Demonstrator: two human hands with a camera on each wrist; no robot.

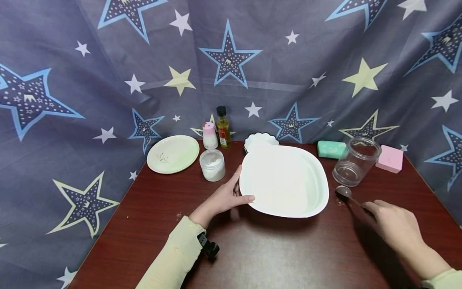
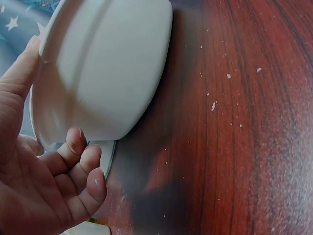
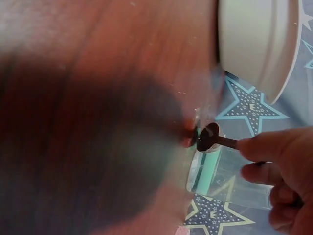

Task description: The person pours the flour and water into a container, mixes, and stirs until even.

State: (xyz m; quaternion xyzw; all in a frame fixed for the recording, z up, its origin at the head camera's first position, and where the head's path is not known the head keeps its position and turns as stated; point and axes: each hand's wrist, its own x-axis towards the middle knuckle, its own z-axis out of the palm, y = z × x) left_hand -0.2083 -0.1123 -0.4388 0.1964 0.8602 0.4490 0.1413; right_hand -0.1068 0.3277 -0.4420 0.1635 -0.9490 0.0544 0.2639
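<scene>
A white rectangular basin [image 1: 315,180] with rounded corners has its near side raised above the dark wooden table. My left hand [image 1: 224,197] grips it by the left rim, thumb on the near edge and fingers around the side. In the left wrist view, the underside of the basin [image 2: 117,63] shows, and the last fingers of the hand [image 2: 46,181] curl below the rim. My right hand [image 1: 395,222] pinches the handle of a small metal spoon [image 1: 344,192]. The spoon's bowl is just in front of a clear plastic jar [image 1: 357,162].
Left of the basin stand an open tub of white powder [image 1: 213,165], a pink-topped shaker [image 1: 209,135], an oil bottle [image 1: 223,128] and an oval plate [image 1: 173,154]. Behind it is a scalloped white dish [image 1: 260,140]. Green [image 1: 330,149] and pink blocks [image 1: 390,159] flank the jar. White crumbs dot the table.
</scene>
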